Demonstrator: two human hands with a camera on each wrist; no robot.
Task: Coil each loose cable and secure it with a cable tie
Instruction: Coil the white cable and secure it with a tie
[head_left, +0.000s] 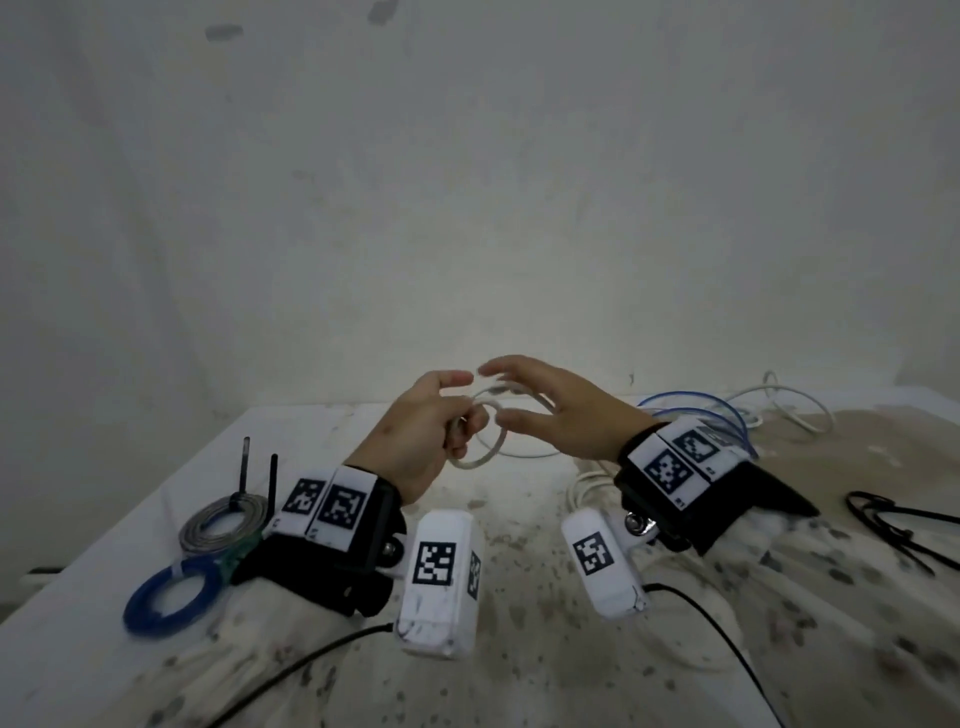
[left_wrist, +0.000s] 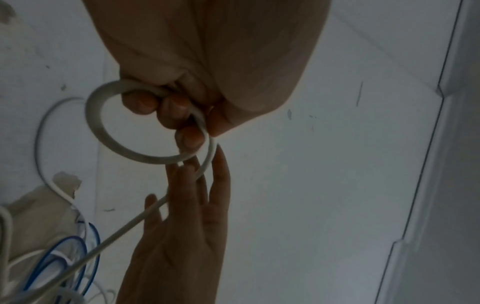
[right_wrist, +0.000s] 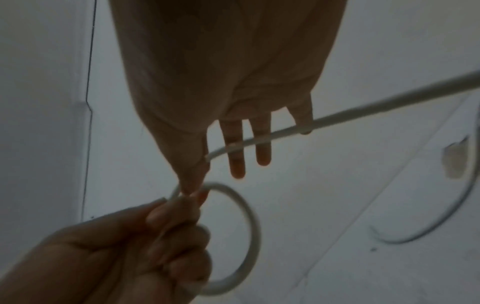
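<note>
My left hand (head_left: 457, 415) is held above the table and grips a small loop of white cable (head_left: 480, 460) in its curled fingers (left_wrist: 168, 111). The loop (left_wrist: 103, 139) hangs below the fist (right_wrist: 155, 236). My right hand (head_left: 519, 395) is just to the right with straight, spread fingers (right_wrist: 236, 160). The free run of the cable (right_wrist: 363, 107) lies across those fingers and trails away to the right. The right thumb tip reaches the loop (right_wrist: 253, 236) beside the left fingers. Whether it pinches the cable is not visible.
A grey coil (head_left: 223, 522) and a blue coil (head_left: 166, 597) lie at the left, with black tie ends (head_left: 245, 462) standing up. Loose blue cable (head_left: 701, 410) and white cable (head_left: 779, 405) lie tangled at the back right. Black ties (head_left: 893, 519) lie at the right. A wall stands close behind.
</note>
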